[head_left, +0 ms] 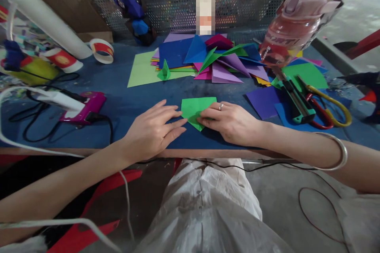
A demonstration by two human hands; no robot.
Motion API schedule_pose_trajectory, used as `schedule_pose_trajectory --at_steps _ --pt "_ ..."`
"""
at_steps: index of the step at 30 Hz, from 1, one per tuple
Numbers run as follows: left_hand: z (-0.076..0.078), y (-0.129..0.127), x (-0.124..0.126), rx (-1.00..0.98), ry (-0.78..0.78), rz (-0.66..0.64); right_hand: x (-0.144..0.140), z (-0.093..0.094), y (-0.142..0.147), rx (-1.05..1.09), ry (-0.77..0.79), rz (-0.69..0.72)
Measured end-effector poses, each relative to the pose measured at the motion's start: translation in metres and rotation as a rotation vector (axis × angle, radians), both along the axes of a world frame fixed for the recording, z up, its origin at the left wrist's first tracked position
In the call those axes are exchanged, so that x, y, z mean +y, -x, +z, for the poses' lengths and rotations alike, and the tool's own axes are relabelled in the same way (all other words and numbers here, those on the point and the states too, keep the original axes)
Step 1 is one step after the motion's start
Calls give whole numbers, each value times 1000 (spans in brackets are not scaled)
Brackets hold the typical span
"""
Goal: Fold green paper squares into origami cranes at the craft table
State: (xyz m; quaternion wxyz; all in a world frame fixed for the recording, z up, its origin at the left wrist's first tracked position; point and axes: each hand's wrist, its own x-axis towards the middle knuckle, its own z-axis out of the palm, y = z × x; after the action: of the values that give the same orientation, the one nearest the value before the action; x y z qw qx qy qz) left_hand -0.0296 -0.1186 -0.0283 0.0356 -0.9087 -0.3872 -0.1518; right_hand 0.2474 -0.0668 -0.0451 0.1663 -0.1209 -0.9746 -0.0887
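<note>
Your blue table (124, 99) carries a heap of colored paper sheets (208, 61) toward its far edge. By the right edge lies one pair of scissors (329, 106); near the left edge, one glue gun (84, 108). Near the front edge, one folded green paper (196, 110) lies flat, long axis left-right, its point aimed at you. Your left hand (151, 130) rests flat, fingers spread, touching it; your right hand (233, 120) presses it down. The pink bottle (292, 27) bears lettering too blurred to read.

Hands (192, 126) press green paper (198, 111)

Matt green paper (197, 111) on blue felt-like cloth table cover (124, 99) — perforated metal screen (178, 0) behind.
</note>
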Motion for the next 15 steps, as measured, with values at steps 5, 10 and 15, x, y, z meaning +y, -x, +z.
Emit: schedule_pose_trajectory --at_steps 5,10,15 --pt "-4 4 3 -68 -10 8 -1 0 0 0 12 -10" --pt "-2 5 7 -112 69 26 -2 1 1 9 40 -11" --pt "-4 10 10 -115 -10 34 -3 1 1 0 27 -28"
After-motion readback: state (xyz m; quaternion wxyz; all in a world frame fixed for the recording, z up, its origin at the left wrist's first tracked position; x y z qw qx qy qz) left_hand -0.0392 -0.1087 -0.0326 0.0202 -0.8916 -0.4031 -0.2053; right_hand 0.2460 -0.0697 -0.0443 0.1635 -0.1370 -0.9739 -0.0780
